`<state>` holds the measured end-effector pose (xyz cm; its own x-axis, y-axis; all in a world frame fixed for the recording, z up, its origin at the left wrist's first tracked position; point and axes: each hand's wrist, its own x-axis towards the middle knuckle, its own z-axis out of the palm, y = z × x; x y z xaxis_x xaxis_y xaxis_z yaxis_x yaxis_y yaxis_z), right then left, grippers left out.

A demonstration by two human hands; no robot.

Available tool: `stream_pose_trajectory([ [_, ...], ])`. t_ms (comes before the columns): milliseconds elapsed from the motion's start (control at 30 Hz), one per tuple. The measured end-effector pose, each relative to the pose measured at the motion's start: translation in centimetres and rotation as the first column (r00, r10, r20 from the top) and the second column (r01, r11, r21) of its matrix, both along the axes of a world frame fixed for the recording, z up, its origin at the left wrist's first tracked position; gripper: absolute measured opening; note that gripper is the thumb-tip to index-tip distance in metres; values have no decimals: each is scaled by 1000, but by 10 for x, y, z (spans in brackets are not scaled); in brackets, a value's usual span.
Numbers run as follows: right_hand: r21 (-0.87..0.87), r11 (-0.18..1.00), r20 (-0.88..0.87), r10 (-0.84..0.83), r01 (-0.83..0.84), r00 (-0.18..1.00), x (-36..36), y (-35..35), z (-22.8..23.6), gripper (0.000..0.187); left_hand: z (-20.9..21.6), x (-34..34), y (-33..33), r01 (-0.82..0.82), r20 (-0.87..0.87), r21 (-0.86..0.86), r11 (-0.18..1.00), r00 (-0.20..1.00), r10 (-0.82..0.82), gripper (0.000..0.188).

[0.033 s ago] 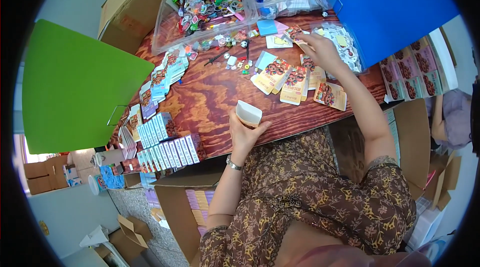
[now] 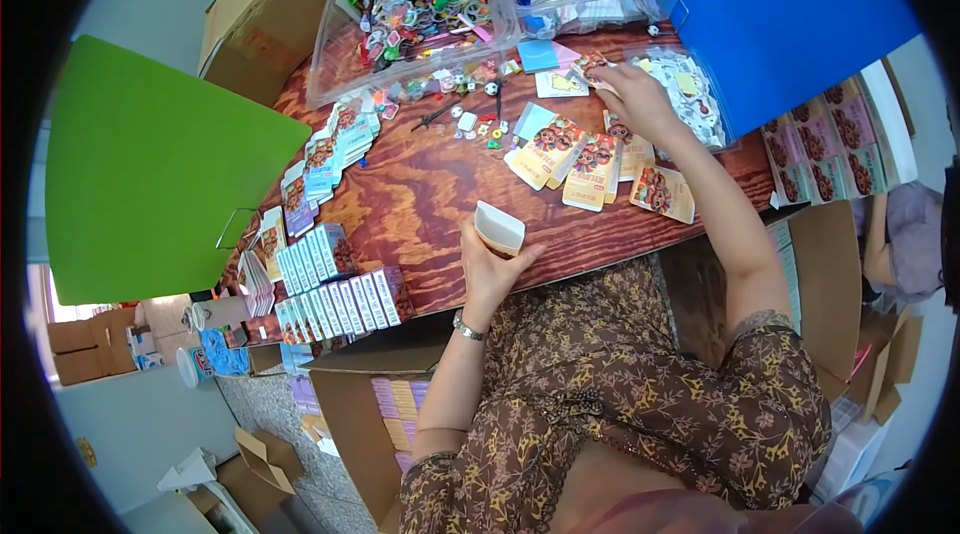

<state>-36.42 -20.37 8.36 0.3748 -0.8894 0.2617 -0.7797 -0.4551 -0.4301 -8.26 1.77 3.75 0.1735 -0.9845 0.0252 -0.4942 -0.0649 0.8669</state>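
Head view: left hand has its grip wrapped round an open-ended box by the desk edge; right hand is at a printed packet, can't tell if pinching. Closed boxes look done, orange cartons probably left.

I am facing one wood-grained, red-brown table; a pale wall is standing behind. Speckled grey floor is showing lower left; a bright opening is glowing far left.

1 grn panel L, 1 cardbd box nearby, 1 blue panel R
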Motion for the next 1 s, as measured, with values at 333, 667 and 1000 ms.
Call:
stream_pose_trajectory([
  [333,245,966,-604,220,-84,766,41,-26,5,40,-1,24,17,53,108,76,996,992,-61,103],
  [667,271,859,-317,-345,433,883,113,-111,-46,64,5,14,9,48,167,11,999,985,-49,99],
  [1000,453,747,-251,-418,488,873,116,-120,-57,62,-4,18,9,-115,147,-94,989,981,128,82],
])
